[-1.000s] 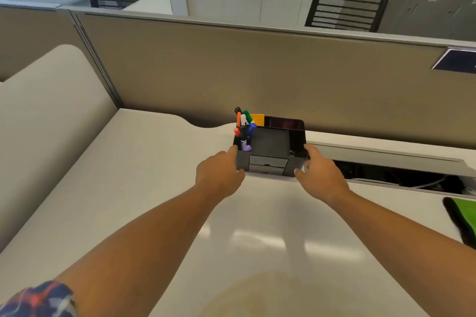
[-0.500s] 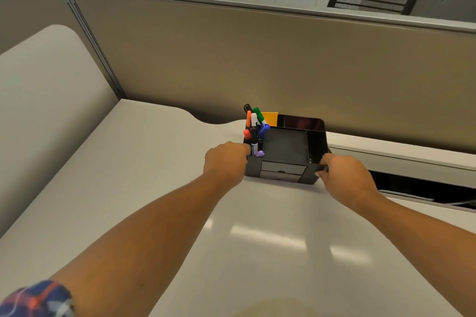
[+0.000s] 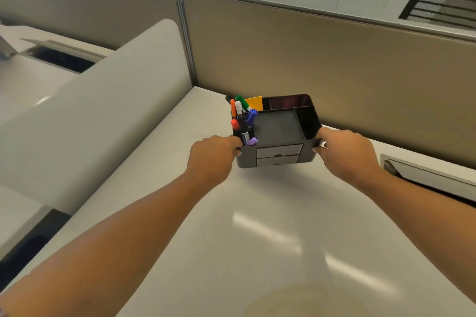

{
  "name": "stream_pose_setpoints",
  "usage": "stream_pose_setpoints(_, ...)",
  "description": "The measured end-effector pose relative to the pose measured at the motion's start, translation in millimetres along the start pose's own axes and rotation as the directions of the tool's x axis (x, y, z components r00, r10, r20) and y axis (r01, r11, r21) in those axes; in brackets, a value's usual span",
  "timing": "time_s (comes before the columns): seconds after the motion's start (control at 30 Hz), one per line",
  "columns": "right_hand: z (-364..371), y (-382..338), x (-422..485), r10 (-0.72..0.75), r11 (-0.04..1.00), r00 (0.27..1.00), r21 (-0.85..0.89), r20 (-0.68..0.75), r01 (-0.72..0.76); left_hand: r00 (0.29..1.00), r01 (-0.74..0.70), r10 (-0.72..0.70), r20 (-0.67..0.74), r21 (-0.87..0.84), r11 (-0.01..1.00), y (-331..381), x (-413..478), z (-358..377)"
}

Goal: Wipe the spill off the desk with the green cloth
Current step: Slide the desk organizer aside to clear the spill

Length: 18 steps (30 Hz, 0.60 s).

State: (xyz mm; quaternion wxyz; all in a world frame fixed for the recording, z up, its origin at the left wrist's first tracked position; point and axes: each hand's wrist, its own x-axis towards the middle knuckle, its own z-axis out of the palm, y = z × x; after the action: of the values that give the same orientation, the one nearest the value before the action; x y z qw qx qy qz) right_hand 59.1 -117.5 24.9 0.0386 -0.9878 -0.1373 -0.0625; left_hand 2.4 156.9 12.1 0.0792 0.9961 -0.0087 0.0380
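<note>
A black desk organiser (image 3: 279, 127) with several coloured markers (image 3: 242, 118) and two small drawers is held a little above the white desk (image 3: 257, 226), with a shadow under it. My left hand (image 3: 211, 157) grips its left side and my right hand (image 3: 345, 154) grips its right side. A pale yellowish spill (image 3: 306, 301) lies on the desk at the bottom edge of the view, between my forearms. The green cloth is out of view.
A tan partition wall (image 3: 334, 72) runs along the back of the desk. A white curved divider (image 3: 103, 110) stands to the left. A cable slot with an open flap (image 3: 432, 177) sits at the right rear. Office chairs show beyond the partition.
Both hands closed on the organiser's sides and raised it off the desk, carrying it toward the left. The view swung left, so the green cloth at the right edge dropped out of sight.
</note>
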Motion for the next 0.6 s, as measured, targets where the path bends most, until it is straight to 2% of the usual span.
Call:
stream_pose_setpoints(0.27, 25, -118, 21, -0.167, 0.986, 0.986, 0.017, -0.013, 0.167, 0.988, 0.152, -0.146, -0.056, 0.134, 0.979, -101, -62, -20)
stream_pose_setpoints(0.47, 52, -160, 27, -0.189, 0.982, 0.982, -0.019, 0.029, 0.19, 0.977, 0.215, -0.212, -0.04, 0.186, 0.959, -132, -89, -9)
stream_pose_setpoints(0.6, 63, -169, 31, -0.2, 0.978, 0.977, -0.037, 0.074, 0.203, 0.962, 0.261, -0.271, 0.032, 0.183, 0.948, -138, -92, 5)
